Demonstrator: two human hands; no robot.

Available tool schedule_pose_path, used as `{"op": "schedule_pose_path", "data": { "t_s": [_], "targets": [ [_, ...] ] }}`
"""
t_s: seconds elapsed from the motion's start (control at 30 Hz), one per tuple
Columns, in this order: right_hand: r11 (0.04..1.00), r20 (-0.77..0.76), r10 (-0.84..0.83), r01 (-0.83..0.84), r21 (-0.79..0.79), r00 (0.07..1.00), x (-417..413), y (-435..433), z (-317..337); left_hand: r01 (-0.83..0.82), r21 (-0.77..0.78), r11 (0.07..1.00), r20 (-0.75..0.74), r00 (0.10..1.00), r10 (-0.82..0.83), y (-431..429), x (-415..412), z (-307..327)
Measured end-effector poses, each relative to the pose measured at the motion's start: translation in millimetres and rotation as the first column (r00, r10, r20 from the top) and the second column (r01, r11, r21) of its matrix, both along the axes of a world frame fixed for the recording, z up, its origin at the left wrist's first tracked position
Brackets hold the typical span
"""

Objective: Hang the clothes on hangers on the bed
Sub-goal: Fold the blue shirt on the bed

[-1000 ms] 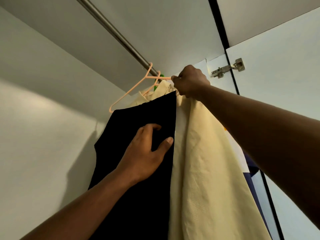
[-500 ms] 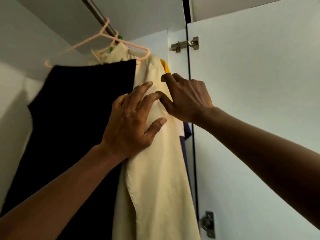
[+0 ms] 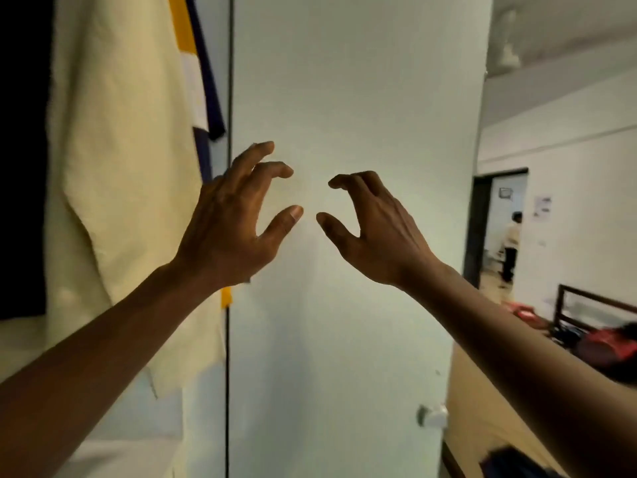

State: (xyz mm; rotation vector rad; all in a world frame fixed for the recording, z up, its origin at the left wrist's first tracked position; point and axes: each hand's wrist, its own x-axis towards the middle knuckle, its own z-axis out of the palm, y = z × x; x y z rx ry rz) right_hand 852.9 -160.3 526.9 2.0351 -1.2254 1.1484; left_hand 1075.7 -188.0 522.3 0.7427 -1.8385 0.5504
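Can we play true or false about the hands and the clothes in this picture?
1. Both hands hold nothing. True: the left hand and the right hand are empty, with their fingers loosely curled.
2. The cream garment hangs left of the white wardrobe door. True.
3. The right hand grips the door knob. False: the knob sits lower down and nothing touches it.
4. The black garment hangs right of the cream one. False: the black garment is on its left.
5. A person stands far off at the right. True.
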Motion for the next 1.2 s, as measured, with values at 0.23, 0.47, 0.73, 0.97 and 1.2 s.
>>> {"op": "schedule_pose_path", "data": {
  "t_s": [0.23,0.47,0.73,0.97,1.2],
  "targets": [
    [0.934,0.212,-0.154,0.072,0.349,0.965,-81.5,87.7,-142.6,0.320,0.375,0.870,-0.051,0.944,-0.325,43.4,-94.0,-128.6],
    [0.770,0.310,-0.396,0.128,0.626,0.864,-132.9,156.6,-290.8,0.438,0.663,0.607,-0.077,0.847,-0.526,72.2,-173.9,-270.7],
    [0.612,0.407,-0.657,0.133,0.780,0.635,-156.5,189.9,-420.2,0.436,0.850,0.294,-0.188,0.774,-0.605,65.7,-241.0,-415.6],
    [0.524,0.404,-0.796,0.180,0.832,0.451,-178.6,187.1,-482.4,0.352,0.930,0.111,-0.190,0.714,-0.674,51.1,-291.8,-490.7],
    [0.464,0.404,-0.866,0.172,0.869,0.294,-276.2,150.6,-519.0,0.328,0.944,0.028,-0.217,0.684,-0.696,-4.2,-406.4,-520.3]
  ]
}}
